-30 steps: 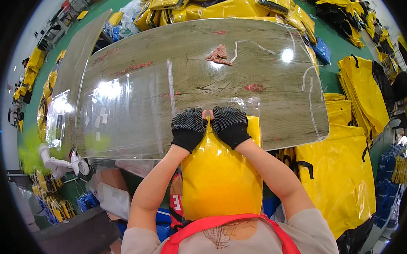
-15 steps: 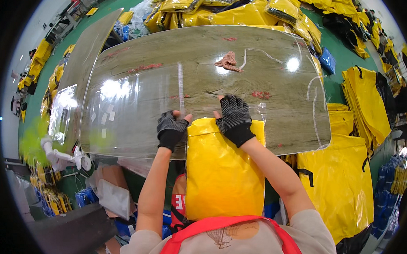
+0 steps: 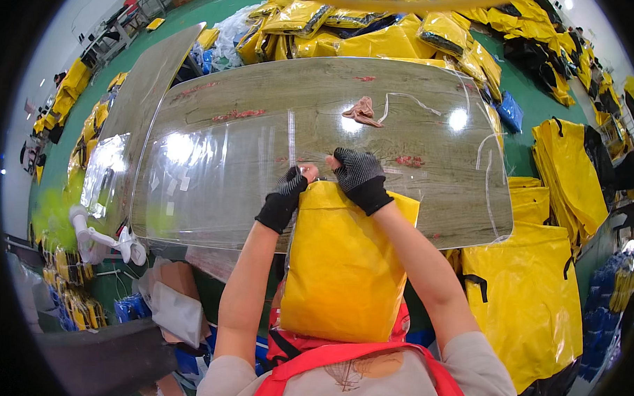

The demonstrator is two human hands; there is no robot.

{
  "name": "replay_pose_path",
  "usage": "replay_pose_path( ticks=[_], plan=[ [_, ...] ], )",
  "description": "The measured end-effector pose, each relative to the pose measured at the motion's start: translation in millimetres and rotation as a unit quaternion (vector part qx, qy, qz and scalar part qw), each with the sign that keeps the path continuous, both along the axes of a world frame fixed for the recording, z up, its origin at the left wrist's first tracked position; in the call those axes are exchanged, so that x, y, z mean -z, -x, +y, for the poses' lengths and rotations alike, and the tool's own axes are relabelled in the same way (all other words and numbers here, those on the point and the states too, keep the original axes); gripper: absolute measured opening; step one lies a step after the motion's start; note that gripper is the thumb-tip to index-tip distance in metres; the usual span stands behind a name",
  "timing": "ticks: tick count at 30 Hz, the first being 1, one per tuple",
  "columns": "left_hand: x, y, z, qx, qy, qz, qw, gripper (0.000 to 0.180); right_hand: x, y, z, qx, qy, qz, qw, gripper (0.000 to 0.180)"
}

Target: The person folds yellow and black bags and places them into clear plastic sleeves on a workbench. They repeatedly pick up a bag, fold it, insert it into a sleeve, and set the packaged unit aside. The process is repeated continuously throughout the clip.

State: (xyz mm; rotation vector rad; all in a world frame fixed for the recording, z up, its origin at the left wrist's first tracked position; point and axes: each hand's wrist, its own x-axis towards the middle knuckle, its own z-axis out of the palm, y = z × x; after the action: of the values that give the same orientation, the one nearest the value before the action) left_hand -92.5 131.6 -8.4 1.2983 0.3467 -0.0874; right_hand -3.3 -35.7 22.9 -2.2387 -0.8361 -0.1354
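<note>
The yellow bag (image 3: pixel 342 269) lies flat in its clear plastic wrap, its top edge on the near edge of the worktop (image 3: pixel 264 112) and its lower part hanging off toward the person's chest. It serves as the landmark here.

Both hands wear dark knitted gloves with bare fingertips. The left hand (image 3: pixel 283 199) sits at the bag's upper left corner, fingers curled narrow and pinching the plastic edge there. The right hand (image 3: pixel 359 177) rests on the bag's top edge just right of the left hand, fingers bent and pressed down on the plastic; whether it truly grips the film or only presses it I cannot tell. The 2 hands are close together, almost touching.

The worktop is a wood-grain board under a glossy clear sheet that throws back bright lamp glare. Beyond the bag, well up the board, lies a crumpled pinkish-brown rag (image 3: pixel 362 111), and just right of that rag a thin white string (image 3: pixel 404 100) curls. Small red marks dot the board beyond and to the upper left of the bag.

To the right of the bag, off the worktop's edge, a stack of yellow bags with black straps (image 3: pixel 530 289) hangs low. Far beyond the bag, past the worktop's far edge, a heap of wrapped yellow bags (image 3: pixel 379 29) covers the green floor (image 3: pixel 537 87). To the lower left of the bag, below the worktop, a white tool (image 3: pixel 99 236) sticks out. A red strap (image 3: pixel 353 356) crosses the person's chest just below the bag.
</note>
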Motion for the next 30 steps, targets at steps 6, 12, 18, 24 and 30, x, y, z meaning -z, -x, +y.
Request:
replay_pose_path(
  ticks=[6, 12, 18, 24, 30],
  plan=[
    [-56.6, -7.4, 0.1, -0.049, -0.061, -0.066, 0.995, 0.032, -59.1, -1.3, -0.2, 0.01, -0.042, -0.274, 0.961, 0.014],
    [-95.2, 7.1, -26.4, -0.096, -0.16, -0.128, 0.974, 0.031, -87.3, 18.9, 13.0, -0.096, 0.093, -0.211, 0.968, 0.016],
    [-123.3, 32.0, -34.1, -0.086, -0.266, -0.219, 0.935, 0.028, -128.9, -7.3, 1.2, 0.001, 0.155, -0.214, 0.964, 0.015],
    [-151.2, 56.1, -37.6, -0.129, -0.094, -0.162, 0.974, 0.031, -207.6, -3.9, -68.2, -0.051, -0.169, -0.007, 0.984, 0.016],
    [-171.7, 66.1, -60.0, -0.11, -0.19, -0.195, 0.956, 0.031, -176.0, 69.6, -27.9, -0.146, 0.065, -0.269, 0.95, 0.01]
  ],
)
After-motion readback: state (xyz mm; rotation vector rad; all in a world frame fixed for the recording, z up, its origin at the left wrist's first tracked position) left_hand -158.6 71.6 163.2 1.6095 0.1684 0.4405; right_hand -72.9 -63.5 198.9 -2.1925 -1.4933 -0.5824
